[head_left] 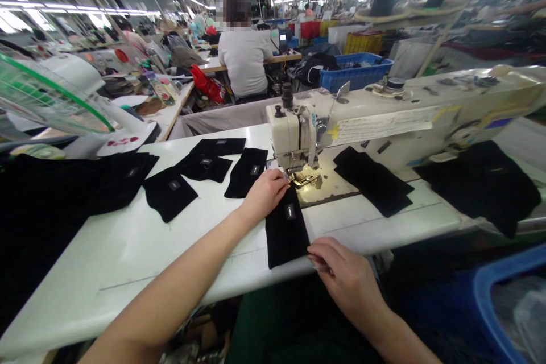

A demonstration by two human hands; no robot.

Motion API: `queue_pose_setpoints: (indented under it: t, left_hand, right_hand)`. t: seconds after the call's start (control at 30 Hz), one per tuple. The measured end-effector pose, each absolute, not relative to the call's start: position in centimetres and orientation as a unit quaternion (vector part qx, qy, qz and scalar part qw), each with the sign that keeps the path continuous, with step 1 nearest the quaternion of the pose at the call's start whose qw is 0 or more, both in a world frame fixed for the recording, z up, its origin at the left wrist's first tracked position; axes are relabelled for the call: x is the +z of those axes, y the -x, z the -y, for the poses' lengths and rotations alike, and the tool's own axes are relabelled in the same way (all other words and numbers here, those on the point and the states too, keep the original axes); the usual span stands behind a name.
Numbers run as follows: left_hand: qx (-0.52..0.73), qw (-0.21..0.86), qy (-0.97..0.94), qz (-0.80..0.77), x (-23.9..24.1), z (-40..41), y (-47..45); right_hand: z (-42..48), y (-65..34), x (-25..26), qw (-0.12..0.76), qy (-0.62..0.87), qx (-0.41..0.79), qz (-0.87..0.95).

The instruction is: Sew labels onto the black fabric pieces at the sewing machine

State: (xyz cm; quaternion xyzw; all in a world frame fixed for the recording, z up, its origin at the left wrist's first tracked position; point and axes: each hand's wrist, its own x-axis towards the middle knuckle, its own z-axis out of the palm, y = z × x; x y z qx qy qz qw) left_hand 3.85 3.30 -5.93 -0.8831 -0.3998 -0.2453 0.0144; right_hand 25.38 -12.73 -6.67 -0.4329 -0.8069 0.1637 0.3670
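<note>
A black fabric piece [286,239] with a small dark label [290,211] runs from under the presser foot [303,178] of a sewing machine [294,131] to the table's front edge. My left hand [268,190] is closed at its upper left edge, fingertips pressed together beside the foot. At the lower right corner, my right hand [345,273] pinches the fabric between thumb and fingers. Whether something small and pale also sits in that hand, I cannot tell. Several more labelled black pieces [246,173] lie to the left of my left hand.
Unlabelled black pieces [373,179] lie right of the needle, with a larger black cloth [480,182] beyond. A dark cloth pile [42,199] and a fan [55,91] stand left. A blue bin [482,284] is low at right. A person [244,60] sits ahead.
</note>
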Motion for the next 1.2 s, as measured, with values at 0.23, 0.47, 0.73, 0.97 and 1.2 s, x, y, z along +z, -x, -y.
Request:
queue_pose_setpoints:
  t: [0.23, 0.47, 0.73, 0.97, 1.2]
  left_hand:
    - [-0.268, -0.002, 0.879, 0.393, -6.0, -3.2, -3.7]
    - [-0.258, -0.033, 0.877, 0.405, -5.6, -2.9, -3.7]
    - [-0.244, -0.032, 0.876, 0.416, -5.2, -3.0, -3.7]
    - [-0.205, -0.009, 0.883, 0.422, -4.5, -2.0, -3.7]
    - [-0.159, -0.090, 0.937, 0.299, -2.3, 7.1, -4.4]
  right_hand:
    - [12.6, -25.5, -6.2, 0.330, 0.448, 0.155, 0.816]
    - [12.5, -25.6, -6.0, 0.255, 0.464, 0.154, 0.834]
    - [12.0, -25.4, -5.6, 0.220, 0.466, 0.120, 0.849]
    - [12.3, -25.6, -5.6, 0.204, 0.470, 0.114, 0.851]
    - [13.3, -26.4, -5.7, 0.189, 0.458, 0.088, 0.864]
